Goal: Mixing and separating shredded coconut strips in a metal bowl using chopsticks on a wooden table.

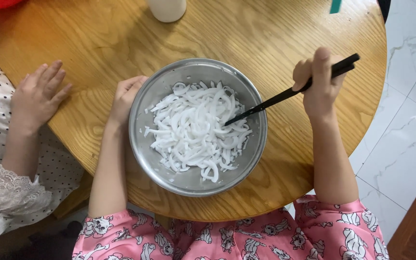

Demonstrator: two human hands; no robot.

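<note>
- Holding black chopsticks [292, 94], right hand [319, 84] w/ fingers curled tight round upper ends; tips down in noodles.
- Steel bowl [143, 139] mid round wooden table [275, 33], approx half full of white flat noodle strips [196, 130].
- Left hand [125, 98] touching bowl's left rim, fingers loosely bent, gripping nothing.
- Another person's hand [37, 96] flat on table, far left.
- White cup [167, 9] at top edge; contents can't tell.

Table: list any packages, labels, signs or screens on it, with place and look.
No labels, signs or screens show.
White container: far edge, plain, cut off by the frame; could be packaging.
Otherwise only the steel bowl of white strips, left hand at its rim, right hand holding black chopsticks.
</note>
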